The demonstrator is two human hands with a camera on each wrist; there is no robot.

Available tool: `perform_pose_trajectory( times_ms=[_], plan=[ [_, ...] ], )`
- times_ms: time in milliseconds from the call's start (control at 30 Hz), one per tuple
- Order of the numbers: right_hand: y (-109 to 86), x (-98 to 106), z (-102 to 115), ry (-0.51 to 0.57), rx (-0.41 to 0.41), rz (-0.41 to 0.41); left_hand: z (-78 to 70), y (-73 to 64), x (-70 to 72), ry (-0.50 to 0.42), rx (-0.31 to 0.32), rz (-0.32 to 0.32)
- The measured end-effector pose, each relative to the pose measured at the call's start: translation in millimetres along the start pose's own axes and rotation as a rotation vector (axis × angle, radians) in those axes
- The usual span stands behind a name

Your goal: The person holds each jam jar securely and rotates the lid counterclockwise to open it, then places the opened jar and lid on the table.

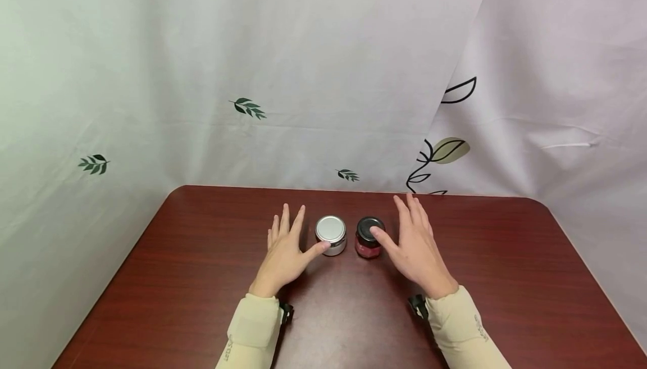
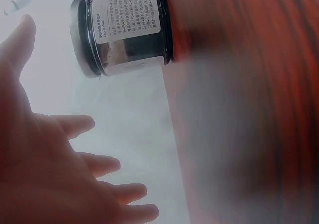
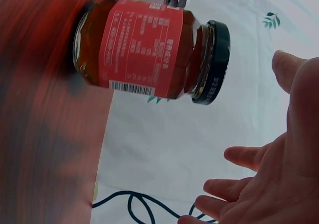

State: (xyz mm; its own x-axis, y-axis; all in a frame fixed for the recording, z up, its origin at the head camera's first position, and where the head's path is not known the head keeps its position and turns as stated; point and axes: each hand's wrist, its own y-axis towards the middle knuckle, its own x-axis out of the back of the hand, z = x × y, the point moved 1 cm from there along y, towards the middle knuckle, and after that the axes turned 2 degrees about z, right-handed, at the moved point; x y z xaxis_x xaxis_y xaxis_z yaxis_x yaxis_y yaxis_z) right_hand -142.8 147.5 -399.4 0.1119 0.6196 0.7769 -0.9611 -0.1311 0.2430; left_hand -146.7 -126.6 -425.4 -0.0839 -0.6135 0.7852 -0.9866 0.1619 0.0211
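Two jars stand upright side by side on the table, a small gap between them. On the left is a jar with a silver lid [image 1: 331, 228] and a white printed label, seen close in the left wrist view as a dark-filled glass jar [image 2: 132, 45]. The other jar [image 3: 142, 50] is glass with amber contents, a red label and a black lid [image 3: 218, 62]. My left hand [image 1: 285, 256] is spread beside the silver-lidded jar, its thumb overlapping it in the head view. Fingers stretched, my right hand [image 1: 417, 245] is just right of the red-labelled jar. Neither hand grips anything.
The reddish-brown wooden table [image 1: 333, 313] has rounded far corners. Behind it and along both sides hangs a white curtain [image 1: 313, 77] printed with leaves. Dark wrist straps [image 1: 418, 306] show beside the pale sleeves [image 1: 460, 318].
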Motion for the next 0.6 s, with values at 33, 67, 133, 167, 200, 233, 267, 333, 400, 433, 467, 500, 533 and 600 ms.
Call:
perform_pose_trajectory(
  times_ms=[33, 67, 133, 167, 200, 233, 267, 333, 400, 433, 467, 500, 533, 600],
  plan=[
    [0.0, -1, 1, 0.002, 0.002, 0.0, 0.3, 0.1, -0.6, -0.001, 0.0, 0.002],
    [0.2, -1, 1, 0.004, 0.004, 0.0, 0.3, 0.0, -1.1, 0.0, -0.001, 0.003],
    [0.5, -2, 3, 0.007, 0.006, -0.001, 0.5, 0.5, -2.2, 0.004, -0.005, 0.003],
    [0.8, -3, 3, 0.007, 0.008, -0.003, 0.3, 0.7, -2.6, 0.004, -0.01, 0.002],
    [1.1, -3, 4, 0.009, 0.007, -0.003, 0.0, 0.8, -3.0, 0.003, -0.016, 0.001],
    [1.5, -4, 4, 0.01, 0.006, -0.002, -0.2, 1.0, -3.5, 0.001, -0.019, 0.002],
    [1.8, -4, 5, 0.013, 0.004, 0.0, -0.6, 1.0, -3.8, -0.002, -0.021, 0.004],
    [2.4, -5, 6, 0.015, 0.001, 0.003, -0.9, 1.3, -4.6, -0.002, -0.025, 0.008],
    [2.9, -6, 8, 0.019, -0.002, 0.009, -0.7, 1.5, -5.5, -0.004, -0.026, 0.01],
    [3.1, -7, 9, 0.02, -0.001, 0.01, -0.4, 1.6, -6.0, -0.004, -0.023, 0.013],
    [3.3, -7, 9, 0.022, 0.001, 0.01, -0.1, 1.8, -6.5, -0.001, -0.025, 0.009],
    [3.4, -8, 10, 0.023, 0.002, 0.011, 0.1, 1.8, -6.9, 0.0, -0.026, 0.007],
    [3.4, -8, 11, 0.025, 0.005, 0.01, 0.4, 2.0, -7.3, -0.001, -0.028, 0.004],
    [3.4, -9, 13, 0.029, 0.01, 0.01, 0.5, 2.1, -7.9, -0.003, -0.03, 0.002]
  ],
)
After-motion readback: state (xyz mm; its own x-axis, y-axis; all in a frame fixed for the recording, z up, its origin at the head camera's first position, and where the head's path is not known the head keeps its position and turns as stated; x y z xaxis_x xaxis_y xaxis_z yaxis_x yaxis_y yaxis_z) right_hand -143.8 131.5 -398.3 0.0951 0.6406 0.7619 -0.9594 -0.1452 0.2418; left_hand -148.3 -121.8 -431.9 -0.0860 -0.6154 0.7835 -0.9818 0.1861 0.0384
